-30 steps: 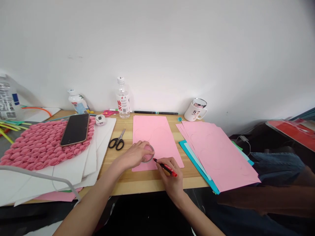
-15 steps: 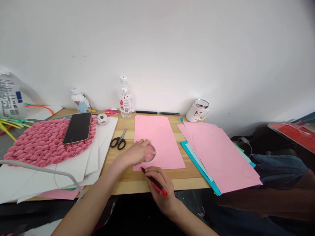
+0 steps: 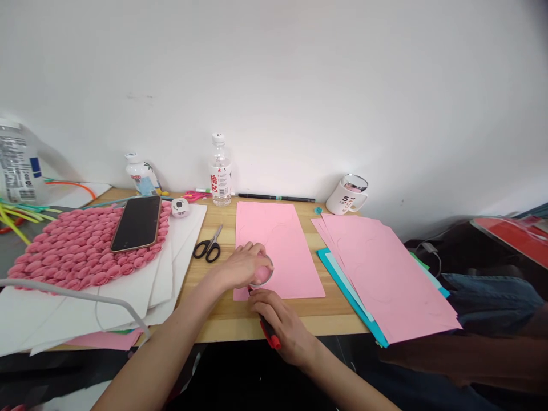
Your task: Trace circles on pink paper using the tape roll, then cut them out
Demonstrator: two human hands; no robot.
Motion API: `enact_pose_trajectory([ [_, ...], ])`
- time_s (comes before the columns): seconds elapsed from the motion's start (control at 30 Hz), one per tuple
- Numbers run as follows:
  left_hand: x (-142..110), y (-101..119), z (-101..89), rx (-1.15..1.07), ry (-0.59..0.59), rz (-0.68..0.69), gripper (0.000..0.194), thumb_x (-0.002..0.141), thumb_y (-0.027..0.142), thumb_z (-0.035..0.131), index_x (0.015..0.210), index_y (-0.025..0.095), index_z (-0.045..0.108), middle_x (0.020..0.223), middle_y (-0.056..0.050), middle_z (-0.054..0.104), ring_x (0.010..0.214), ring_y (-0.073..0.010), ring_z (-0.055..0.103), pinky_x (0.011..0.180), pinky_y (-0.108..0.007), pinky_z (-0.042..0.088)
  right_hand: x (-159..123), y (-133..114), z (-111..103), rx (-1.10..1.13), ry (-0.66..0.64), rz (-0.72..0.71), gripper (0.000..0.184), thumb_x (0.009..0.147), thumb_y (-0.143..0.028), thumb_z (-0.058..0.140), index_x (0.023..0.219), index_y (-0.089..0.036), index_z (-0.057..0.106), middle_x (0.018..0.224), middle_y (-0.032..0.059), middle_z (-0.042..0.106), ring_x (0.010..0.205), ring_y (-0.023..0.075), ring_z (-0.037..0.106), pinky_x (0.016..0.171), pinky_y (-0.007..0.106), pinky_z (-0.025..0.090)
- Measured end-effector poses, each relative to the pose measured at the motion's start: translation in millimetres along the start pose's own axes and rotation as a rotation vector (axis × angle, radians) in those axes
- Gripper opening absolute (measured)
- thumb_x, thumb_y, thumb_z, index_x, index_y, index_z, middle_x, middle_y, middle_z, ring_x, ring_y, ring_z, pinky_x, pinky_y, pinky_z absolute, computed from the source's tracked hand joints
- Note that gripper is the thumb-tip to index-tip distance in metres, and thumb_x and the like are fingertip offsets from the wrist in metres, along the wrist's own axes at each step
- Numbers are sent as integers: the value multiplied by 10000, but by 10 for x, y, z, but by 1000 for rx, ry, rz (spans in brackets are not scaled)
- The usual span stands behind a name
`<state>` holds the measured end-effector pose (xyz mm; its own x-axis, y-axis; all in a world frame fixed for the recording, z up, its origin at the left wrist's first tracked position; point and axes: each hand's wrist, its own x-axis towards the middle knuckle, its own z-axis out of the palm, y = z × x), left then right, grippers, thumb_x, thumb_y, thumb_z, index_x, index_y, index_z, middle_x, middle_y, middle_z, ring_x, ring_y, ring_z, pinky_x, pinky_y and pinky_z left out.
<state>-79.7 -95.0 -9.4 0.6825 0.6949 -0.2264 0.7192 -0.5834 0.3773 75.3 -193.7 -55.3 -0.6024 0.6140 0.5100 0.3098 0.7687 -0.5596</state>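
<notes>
My left hand presses a round, grey-rimmed ring down on a pink sheet, its thumb and fingers over the rim. Pink shows inside the ring; whether it is hollow or clear I cannot tell. Faint curved lines mark the sheet above. My right hand is closed around a black pen with a red end, tilted with its tip at the ring's lower left edge. Left of the sheet lie black-handled scissors.
Pink sheets with faint circles lie at right over a blue folder. Behind stand a white mug, a long black pen and a water bottle. At left, a phone rests on pink petal-like pieces.
My right hand has brought the pen tip up against the ring's edge, the pen now steeper. My left hand stays on the ring. The view has shifted slightly.
</notes>
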Motion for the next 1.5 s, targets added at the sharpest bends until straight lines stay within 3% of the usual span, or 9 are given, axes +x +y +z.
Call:
enact_pose_trajectory([
  [0.23,-36,87,-75,-8,-51,-43,373,717,59,498,988,287,612,1211,-9,447,1092,-200,401,921,-340,343,-199,80,-207,24,-19,57,255,936,-134,326,1141,-188,469,1104,139,585,1158,222,516,944,384,492],
  [0.47,-40,42,-8,-20,6,2,357,759,71,488,1002,295,624,1172,-22,480,1067,-209,415,888,-349,362,-217,314,-264,138,355,226,169,896,-114,470,1004,-240,501,987,57,650,956,162,650,838,315,547],
  [0.63,-20,-6,-32,-35,1,15,393,704,69,547,1001,313,632,1180,-9,476,1069,-202,401,908,-335,353,-104,177,-226,185,13,14,189,928,-140,367,1070,-226,458,1096,95,618,1118,179,569,922,364,505],
  [0.7,-8,-14,-45,-37,-14,11,363,703,99,551,983,314,634,1163,-2,474,1060,-197,398,912,-329,348,-17,111,-171,124,-65,-56,206,942,-171,318,1108,-205,437,1124,124,601,1163,200,529,940,391,491],
  [1.03,20,-53,-25,-43,-22,9,403,674,126,616,1024,325,627,1207,-7,448,1085,-202,387,931,-336,331,261,-35,35,-179,-113,-94,314,867,-23,277,1115,-106,451,1025,170,573,1035,246,543,903,423,493],
  [1.2,11,-6,-63,-45,-52,-17,356,688,135,627,992,321,637,1208,0,455,1088,-196,387,920,-321,335,142,-70,-51,-103,-134,-11,303,857,-27,297,1076,-149,466,1024,141,586,1002,230,559,860,409,516],
  [1.3,-3,22,-80,-31,-46,-10,327,710,123,602,973,312,645,1192,-3,462,1078,-193,399,916,-323,335,44,12,-161,18,-32,149,248,891,-82,333,1053,-184,490,1007,103,617,947,192,598,814,359,542],
  [1.4,-28,46,-74,-37,-20,-10,291,773,118,529,976,290,647,1152,-22,487,1054,-192,422,885,-324,352,54,124,-351,96,203,376,125,900,-178,451,974,-202,548,934,72,649,850,169,645,742,319,566],
  [1.5,-55,91,-43,-26,11,-5,254,808,110,472,950,248,631,1105,-47,501,1023,-201,435,831,-320,374,230,235,-594,220,459,479,113,840,-241,582,936,-207,531,879,55,650,838,183,664,731,345,578],
])
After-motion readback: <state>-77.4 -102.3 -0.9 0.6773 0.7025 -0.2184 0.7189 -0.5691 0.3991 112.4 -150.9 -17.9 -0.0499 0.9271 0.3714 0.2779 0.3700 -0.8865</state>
